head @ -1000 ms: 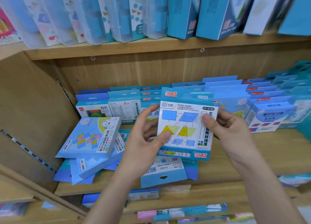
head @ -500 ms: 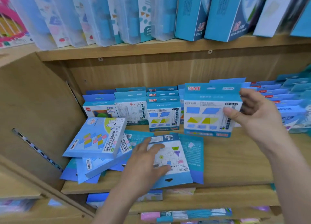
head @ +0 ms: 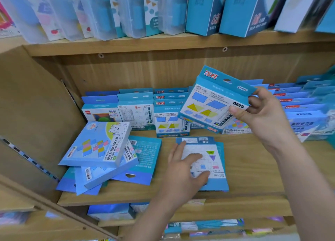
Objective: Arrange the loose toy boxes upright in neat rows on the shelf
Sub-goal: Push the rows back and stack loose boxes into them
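My right hand grips a blue toy box printed with blue and yellow shapes, tilted in the air above the shelf board, in front of the upright rows. My left hand lies flat on another blue box that rests face up on the board, thumb at its near edge. To the left, a loose pile of flat boxes leans in a heap, the top one showing a bear and coloured squares.
Upright rows of blue boxes fill the back right of the shelf. The upper shelf carries tall clear and blue packages. A slanted wooden side panel closes the left. Lower shelves hold more packs.
My right hand lifted its box up from the front of the rows and tilted it. My left hand slid right along the flat box, which shifted right with it.
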`<state>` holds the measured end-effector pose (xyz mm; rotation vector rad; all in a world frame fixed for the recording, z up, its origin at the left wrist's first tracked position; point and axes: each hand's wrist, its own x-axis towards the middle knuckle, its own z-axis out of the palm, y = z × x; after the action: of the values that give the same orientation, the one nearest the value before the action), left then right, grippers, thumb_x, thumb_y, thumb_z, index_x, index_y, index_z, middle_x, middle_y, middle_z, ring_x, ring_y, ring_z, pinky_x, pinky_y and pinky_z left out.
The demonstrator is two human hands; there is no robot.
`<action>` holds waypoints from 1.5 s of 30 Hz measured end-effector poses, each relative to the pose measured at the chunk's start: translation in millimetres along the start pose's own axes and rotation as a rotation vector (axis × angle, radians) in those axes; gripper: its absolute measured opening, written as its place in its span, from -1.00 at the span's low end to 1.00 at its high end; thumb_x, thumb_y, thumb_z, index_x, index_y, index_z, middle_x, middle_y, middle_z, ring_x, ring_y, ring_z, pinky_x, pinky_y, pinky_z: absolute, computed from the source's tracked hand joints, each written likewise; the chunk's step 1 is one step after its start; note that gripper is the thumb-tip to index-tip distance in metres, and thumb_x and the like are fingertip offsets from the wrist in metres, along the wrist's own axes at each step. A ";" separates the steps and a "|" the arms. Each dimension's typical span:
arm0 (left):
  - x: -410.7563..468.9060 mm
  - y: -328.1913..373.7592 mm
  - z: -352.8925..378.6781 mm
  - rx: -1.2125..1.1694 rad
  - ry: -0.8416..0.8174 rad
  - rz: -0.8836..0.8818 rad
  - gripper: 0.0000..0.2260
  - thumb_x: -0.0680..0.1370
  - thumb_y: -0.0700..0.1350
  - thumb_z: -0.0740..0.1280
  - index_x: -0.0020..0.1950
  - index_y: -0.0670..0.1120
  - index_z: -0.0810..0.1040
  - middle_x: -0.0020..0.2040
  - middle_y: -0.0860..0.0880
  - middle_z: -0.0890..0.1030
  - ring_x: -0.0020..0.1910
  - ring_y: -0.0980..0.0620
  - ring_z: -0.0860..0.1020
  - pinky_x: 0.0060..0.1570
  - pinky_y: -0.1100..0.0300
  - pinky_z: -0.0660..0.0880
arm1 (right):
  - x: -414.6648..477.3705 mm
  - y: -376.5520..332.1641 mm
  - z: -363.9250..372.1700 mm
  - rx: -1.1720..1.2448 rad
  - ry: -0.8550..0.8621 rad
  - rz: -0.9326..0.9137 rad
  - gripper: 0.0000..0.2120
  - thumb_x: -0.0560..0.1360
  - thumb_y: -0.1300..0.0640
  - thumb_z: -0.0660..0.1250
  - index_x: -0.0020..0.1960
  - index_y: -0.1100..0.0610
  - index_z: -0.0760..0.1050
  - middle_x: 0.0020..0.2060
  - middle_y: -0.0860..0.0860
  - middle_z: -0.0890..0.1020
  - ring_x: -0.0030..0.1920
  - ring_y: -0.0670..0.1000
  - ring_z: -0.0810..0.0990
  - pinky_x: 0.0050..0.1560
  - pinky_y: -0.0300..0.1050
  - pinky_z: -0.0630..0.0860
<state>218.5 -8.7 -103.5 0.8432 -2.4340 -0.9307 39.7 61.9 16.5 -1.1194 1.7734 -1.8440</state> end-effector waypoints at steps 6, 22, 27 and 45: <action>15.8 44.9 40.3 -0.008 -0.037 0.074 -0.55 0.46 0.07 0.39 0.33 0.06 0.48 0.55 -0.05 0.04 0.51 -0.04 -0.06 0.38 0.34 -0.13 | 12.5 -2.9 14.9 -0.107 -0.108 -0.039 -0.57 0.45 0.37 0.37 0.02 -0.11 0.33 -0.08 -0.08 0.68 -0.10 -0.07 0.66 -0.08 -0.20 0.58; 54.5 -43.6 -72.0 0.807 -0.116 -0.157 -0.64 0.52 -0.05 0.23 0.30 -0.09 0.38 0.21 -0.05 0.51 0.24 -0.08 0.32 0.09 0.02 0.39 | 31.0 63.7 67.4 -0.405 -0.234 0.014 -0.58 0.44 0.32 0.40 0.08 -0.07 0.29 0.00 -0.04 0.57 0.03 -0.04 0.56 -0.02 -0.17 0.52; 49.5 -52.2 -67.1 0.785 -0.136 -0.112 -0.68 0.48 -0.04 0.25 0.20 -0.10 0.39 0.14 -0.05 0.54 0.23 -0.06 0.32 -0.02 0.07 0.40 | 36.3 73.9 75.5 -0.365 -0.221 0.081 -0.54 0.43 0.34 0.41 0.14 -0.05 0.32 -0.07 -0.11 0.52 -0.03 -0.12 0.54 -0.22 -0.44 0.46; 70.4 -46.6 -67.0 0.075 0.322 -0.194 -0.62 0.55 -0.07 0.33 0.35 -0.03 0.38 0.05 -0.03 0.66 0.00 -0.11 0.59 -0.11 0.10 0.48 | 20.8 71.6 104.8 -0.505 -0.255 0.224 -0.67 0.51 0.12 0.30 0.25 0.05 0.36 0.07 -0.09 0.58 0.10 -0.01 0.56 0.03 -0.11 0.47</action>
<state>221.6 -113.6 -79.0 1.1744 -2.1478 -0.7070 84.0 -35.2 -55.2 -1.1975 2.1596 -1.0977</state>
